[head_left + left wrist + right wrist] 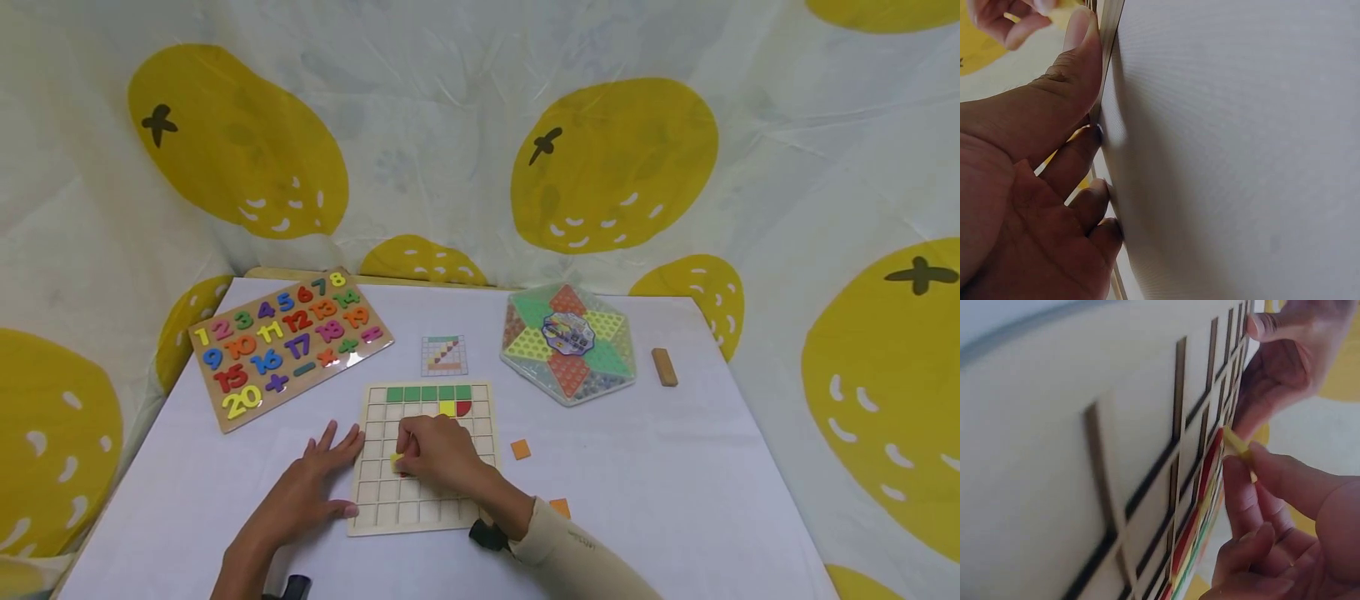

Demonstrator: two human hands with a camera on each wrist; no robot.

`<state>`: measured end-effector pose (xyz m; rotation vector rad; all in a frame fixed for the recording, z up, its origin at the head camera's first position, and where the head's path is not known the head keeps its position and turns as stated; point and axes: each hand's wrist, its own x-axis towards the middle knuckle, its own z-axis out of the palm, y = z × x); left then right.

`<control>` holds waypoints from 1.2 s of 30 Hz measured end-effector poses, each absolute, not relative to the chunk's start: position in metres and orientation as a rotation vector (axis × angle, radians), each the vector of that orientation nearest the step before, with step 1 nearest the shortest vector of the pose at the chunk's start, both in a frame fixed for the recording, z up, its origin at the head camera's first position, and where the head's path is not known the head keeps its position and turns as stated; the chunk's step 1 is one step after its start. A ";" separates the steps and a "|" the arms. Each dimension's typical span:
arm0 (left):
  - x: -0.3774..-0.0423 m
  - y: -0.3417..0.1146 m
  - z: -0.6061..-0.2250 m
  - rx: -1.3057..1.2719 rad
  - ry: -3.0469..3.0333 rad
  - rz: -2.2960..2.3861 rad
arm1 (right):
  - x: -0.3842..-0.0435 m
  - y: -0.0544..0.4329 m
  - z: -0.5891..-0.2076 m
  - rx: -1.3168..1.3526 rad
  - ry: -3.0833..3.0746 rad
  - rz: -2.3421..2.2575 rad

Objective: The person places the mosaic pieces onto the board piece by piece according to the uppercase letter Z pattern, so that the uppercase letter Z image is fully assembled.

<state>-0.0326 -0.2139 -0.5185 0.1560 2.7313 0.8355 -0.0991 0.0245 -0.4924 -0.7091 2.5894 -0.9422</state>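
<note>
A wooden grid board (367, 492) lies on the white table in front of me. My right hand (444, 454) is over its middle, pinching a small yellow tile (1239, 447) between thumb and finger, tilted at the grid surface. Close by that tile, a red piece (403, 475) peeks out under the fingers. My left hand (306, 487) has its fingers spread, with thumb and fingertips at the board's left edge. Along the top row sit several green squares (429, 393). Below them are a yellow square (447, 408) and a red rounded piece (464, 408); my right hand hides part of the grid.
Behind the board lies a small pattern card (444, 356). A colourful number puzzle (292, 342) is at the back left and a hexagonal marble game (568, 346) at the back right. Orange squares (521, 449) and a wooden block (664, 367) lie to the right.
</note>
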 end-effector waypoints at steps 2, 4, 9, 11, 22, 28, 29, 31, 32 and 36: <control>-0.033 -0.214 -0.519 0.151 2.732 0.828 | -0.099 0.020 -0.495 -0.696 2.596 -0.911; -0.033 -0.214 -0.519 0.146 2.731 0.828 | -0.099 0.016 -0.496 -0.691 2.602 -0.882; -0.033 -0.214 -0.518 0.132 2.721 0.842 | -0.098 0.008 -0.501 -0.733 2.634 -0.786; -0.033 -0.214 -0.518 0.136 2.719 0.846 | -0.097 0.006 -0.501 -0.748 2.646 -0.748; -0.032 -0.214 -0.517 0.147 2.721 0.846 | -0.095 0.009 -0.496 -0.743 2.618 -0.739; -0.032 -0.214 -0.519 0.152 2.720 0.841 | -0.099 0.029 -0.491 -0.668 2.536 -0.905; -0.032 -0.214 -0.519 0.149 2.719 0.842 | -0.100 0.034 -0.489 -0.661 2.530 -0.922; -0.032 -0.214 -0.519 0.151 2.719 0.839 | -0.103 0.045 -0.485 -0.668 2.535 -0.936; -0.032 -0.214 -0.518 0.147 2.718 0.840 | -0.105 0.051 -0.482 -0.679 2.539 -0.940; -0.033 -0.214 -0.518 0.137 2.718 0.848 | -0.111 0.079 -0.473 -0.708 2.552 -0.964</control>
